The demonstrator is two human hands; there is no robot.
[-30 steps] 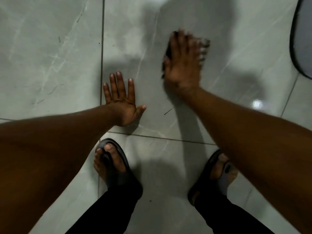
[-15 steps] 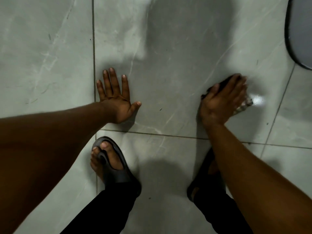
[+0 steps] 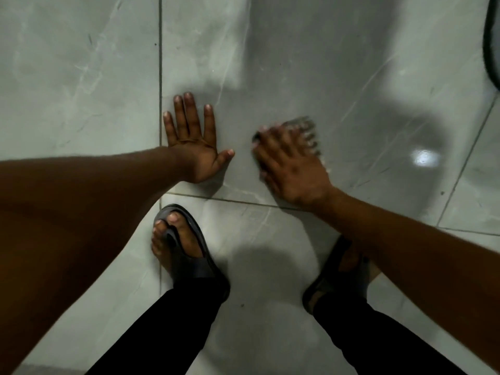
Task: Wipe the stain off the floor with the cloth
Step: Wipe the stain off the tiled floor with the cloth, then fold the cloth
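It looked like a home interior: glossy grey marble-patterned floor tiles [image 3: 297, 63] lay under dark rubber sandals [image 3: 189, 255].

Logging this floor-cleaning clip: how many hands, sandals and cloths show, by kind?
Hands: 2, left hand flat on the floor, right hand pressing the cloth.
Sandals: 2, left sandal, right sandal.
Cloths: 1, cloth, blurred.
Total: 5

Two dark rubber slide sandals [image 3: 189, 250] and black trouser legs [image 3: 167, 328] sit just below the hands. A dark curved rim of some grey object [image 3: 491, 44] lies well beyond them, upper right.
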